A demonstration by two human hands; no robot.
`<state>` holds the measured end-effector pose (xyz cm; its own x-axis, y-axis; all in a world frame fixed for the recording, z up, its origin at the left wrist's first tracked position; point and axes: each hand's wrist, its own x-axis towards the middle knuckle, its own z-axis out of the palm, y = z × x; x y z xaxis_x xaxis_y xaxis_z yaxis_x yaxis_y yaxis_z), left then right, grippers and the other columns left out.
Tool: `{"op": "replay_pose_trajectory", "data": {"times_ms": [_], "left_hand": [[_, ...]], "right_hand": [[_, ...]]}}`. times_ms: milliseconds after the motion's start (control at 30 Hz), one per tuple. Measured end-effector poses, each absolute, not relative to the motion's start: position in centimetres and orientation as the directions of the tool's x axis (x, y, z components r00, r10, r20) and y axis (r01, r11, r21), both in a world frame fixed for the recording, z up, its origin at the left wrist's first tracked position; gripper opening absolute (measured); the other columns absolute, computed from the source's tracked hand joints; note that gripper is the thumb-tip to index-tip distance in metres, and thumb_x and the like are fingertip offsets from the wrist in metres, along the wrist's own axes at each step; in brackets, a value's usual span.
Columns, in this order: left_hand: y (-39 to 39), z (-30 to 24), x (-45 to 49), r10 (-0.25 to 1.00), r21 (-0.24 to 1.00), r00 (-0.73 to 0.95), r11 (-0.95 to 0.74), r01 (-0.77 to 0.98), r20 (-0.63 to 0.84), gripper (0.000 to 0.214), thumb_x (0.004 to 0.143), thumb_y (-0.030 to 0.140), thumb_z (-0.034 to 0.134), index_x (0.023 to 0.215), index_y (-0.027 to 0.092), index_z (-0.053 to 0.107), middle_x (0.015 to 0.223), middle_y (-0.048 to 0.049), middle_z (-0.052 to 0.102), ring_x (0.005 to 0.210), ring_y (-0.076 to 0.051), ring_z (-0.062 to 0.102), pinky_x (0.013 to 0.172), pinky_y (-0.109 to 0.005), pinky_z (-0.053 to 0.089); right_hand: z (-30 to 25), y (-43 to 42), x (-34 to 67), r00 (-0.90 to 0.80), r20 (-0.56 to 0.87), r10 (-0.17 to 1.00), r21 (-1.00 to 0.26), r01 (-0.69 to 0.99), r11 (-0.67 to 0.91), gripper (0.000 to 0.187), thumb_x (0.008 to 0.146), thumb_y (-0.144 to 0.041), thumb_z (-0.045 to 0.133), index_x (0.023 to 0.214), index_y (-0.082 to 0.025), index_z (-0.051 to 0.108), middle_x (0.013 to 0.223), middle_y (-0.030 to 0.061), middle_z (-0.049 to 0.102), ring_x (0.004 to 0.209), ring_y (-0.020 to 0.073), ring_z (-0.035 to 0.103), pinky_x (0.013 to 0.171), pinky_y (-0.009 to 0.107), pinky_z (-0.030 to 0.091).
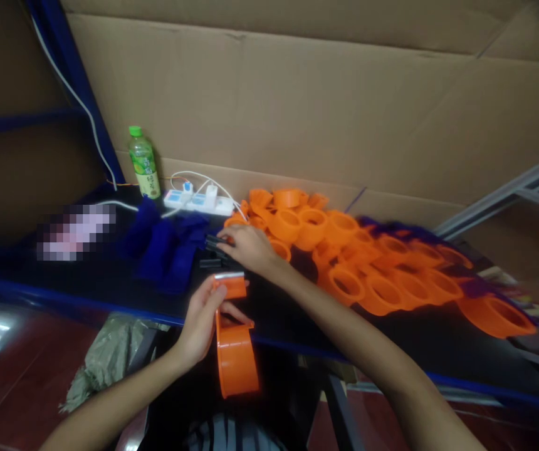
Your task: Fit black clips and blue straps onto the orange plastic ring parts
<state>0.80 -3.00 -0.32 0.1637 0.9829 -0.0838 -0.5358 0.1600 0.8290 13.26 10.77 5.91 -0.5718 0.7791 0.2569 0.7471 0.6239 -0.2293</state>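
My left hand (204, 319) is closed around the upper end of an orange plastic ring-shaped part (239, 360). That upper end carries a short crosspiece with a pale, shiny strip along its top edge; the round cup-like end hangs below my fingers. My right hand (248, 247) reaches forward over the dark table, its fingers pinched on a small black piece (214, 241). More small black pieces (210, 263) lie just beneath those fingers. Blur hides their exact shape.
Many similar orange parts (345, 285) are heaped to the right. Dark blue cloth (168, 250) lies at left. Behind are a white power strip (198, 202) with cables and a green-capped bottle (143, 164). A cardboard wall (298, 106) closes the back; a sack (109, 351) is below.
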Motion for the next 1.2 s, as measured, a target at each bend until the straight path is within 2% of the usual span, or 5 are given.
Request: {"op": "replay_pose_trajectory", "data": {"times_ms": [200,333,800,1033,1200], "left_hand": [[-3.1,0.1,1.0,0.989,0.809,0.129,0.128,-0.574,-0.065,0.046,0.091,0.048,0.065,0.124,0.016,0.058,0.125,-0.0194,0.070,0.089,-0.034,0.077,0.061,-0.038,0.063],[-3.2,0.2,1.1,0.995,0.776,0.086,0.095,-0.623,-0.052,0.043,0.093,0.046,0.064,0.123,0.016,0.060,0.129,-0.0193,0.068,0.099,-0.035,0.075,0.069,-0.042,0.064],[-3.2,-0.4,1.4,0.999,0.803,0.034,0.031,-0.595,-0.013,0.039,0.092,0.042,0.067,0.121,0.017,0.059,0.111,-0.0130,0.075,0.098,-0.030,0.075,0.084,-0.043,0.060],[-3.2,-1.2,1.3,0.994,0.784,0.061,0.106,-0.612,-0.087,0.039,0.089,0.042,0.069,0.118,0.019,0.057,0.088,-0.0081,0.077,0.083,-0.027,0.077,0.070,-0.034,0.061],[-3.5,-1.6,1.3,0.979,0.692,0.054,0.176,-0.700,-0.195,0.030,0.090,0.042,0.065,0.109,0.021,0.054,0.082,-0.0026,0.075,0.074,-0.022,0.075,0.064,-0.031,0.060]], "right_hand": [[6.8,9.7,15.9,-0.539,0.386,0.749,-0.634,0.435,0.640,0.026,0.092,-0.034,0.067,0.110,-0.018,0.074,0.094,0.0038,0.073,0.077,0.0124,0.065,0.070,0.024,0.049],[7.4,7.2,18.5,-0.562,0.367,0.741,-0.715,0.339,0.612,0.022,0.091,-0.032,0.068,0.108,-0.019,0.075,0.102,0.0052,0.074,0.084,0.0140,0.068,0.071,0.025,0.052],[7.8,2.9,19.2,-0.716,0.489,0.499,-0.287,0.408,0.867,0.022,0.098,-0.020,0.057,0.114,-0.022,0.073,0.112,0.0088,0.070,0.102,0.0182,0.067,0.085,0.032,0.057],[5.3,0.7,16.7,-0.420,0.597,0.684,-0.412,0.571,0.710,0.010,0.093,-0.028,0.067,0.096,-0.018,0.068,0.087,0.0053,0.070,0.075,0.0146,0.067,0.067,0.026,0.055],[5.4,-0.4,16.1,-0.513,0.672,0.534,-0.265,0.507,0.820,0.009,0.094,-0.021,0.066,0.102,-0.017,0.068,0.095,0.0074,0.074,0.085,0.0166,0.069,0.076,0.029,0.057]]}}
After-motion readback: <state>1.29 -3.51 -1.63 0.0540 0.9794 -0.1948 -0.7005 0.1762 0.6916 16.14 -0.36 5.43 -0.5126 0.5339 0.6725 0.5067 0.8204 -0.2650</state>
